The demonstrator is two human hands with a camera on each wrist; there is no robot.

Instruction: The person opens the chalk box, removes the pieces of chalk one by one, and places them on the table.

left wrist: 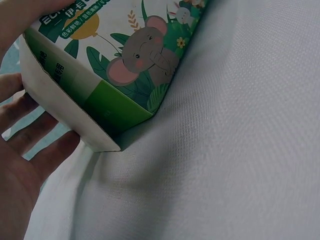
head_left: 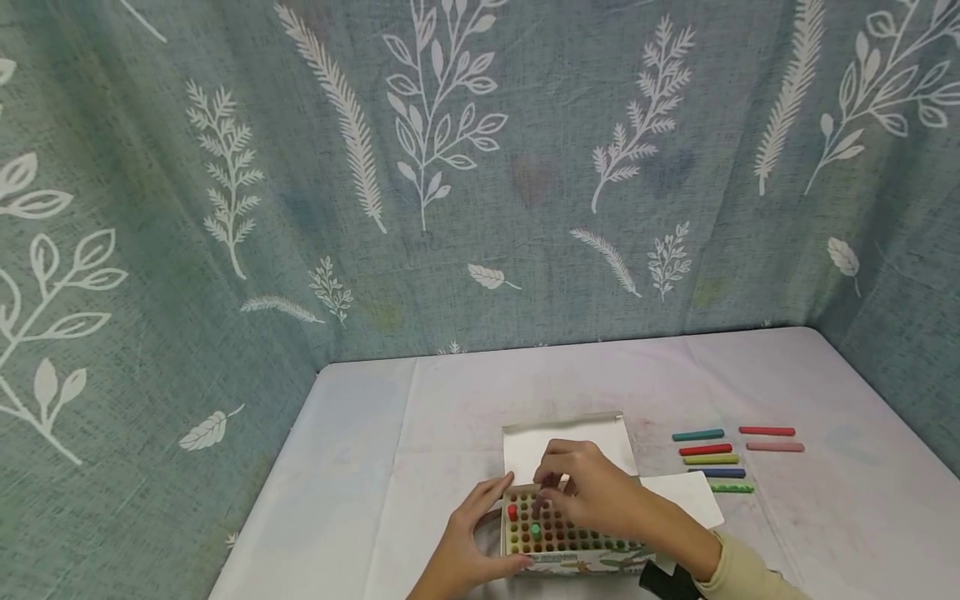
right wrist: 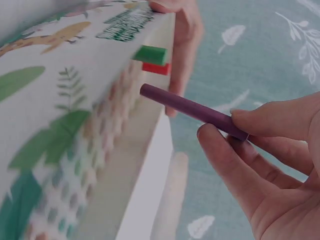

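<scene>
My right hand (head_left: 588,483) pinches a purple chalk stick (right wrist: 192,109) between thumb and fingertips, over the holed tray of the chalk box (head_left: 570,562). The stick points down toward the holes and is apart from the box in the right wrist view. A red chalk (head_left: 512,512) and a green chalk (head_left: 536,530) stand upright in holes near the box's left end. My left hand (head_left: 474,537) grips that end, thumb at the front and fingers toward the back. In the left wrist view its fingers lie against the open side flap (left wrist: 75,112).
Several loose chalks lie right of the box, among them a teal chalk (head_left: 697,435), a yellow chalk (head_left: 711,459) and a pink chalk (head_left: 775,447). The raised lid (head_left: 525,450) stands behind the tray, with a white side flap (head_left: 686,498) to the right. A patterned curtain surrounds the table (head_left: 360,467).
</scene>
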